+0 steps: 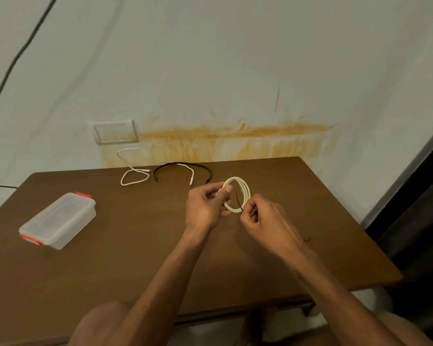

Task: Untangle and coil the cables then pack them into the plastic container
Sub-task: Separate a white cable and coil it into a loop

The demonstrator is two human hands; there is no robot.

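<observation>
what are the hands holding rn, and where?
Both hold the coiled cream cable: left hand pinches its left side, right hand pinches a thin black tie at its lower edge.

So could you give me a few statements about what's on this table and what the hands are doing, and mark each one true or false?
1. Both hands hold the cream coiled cable. True: the left hand and right hand grip it above the table.
2. The plastic container is open. False: its lid is on, with the red clips at both ends.
3. The black cable lies in an arch near the table's far edge. True.
4. The white cable is already packed in the container. False: it lies loose near the wall.
</observation>
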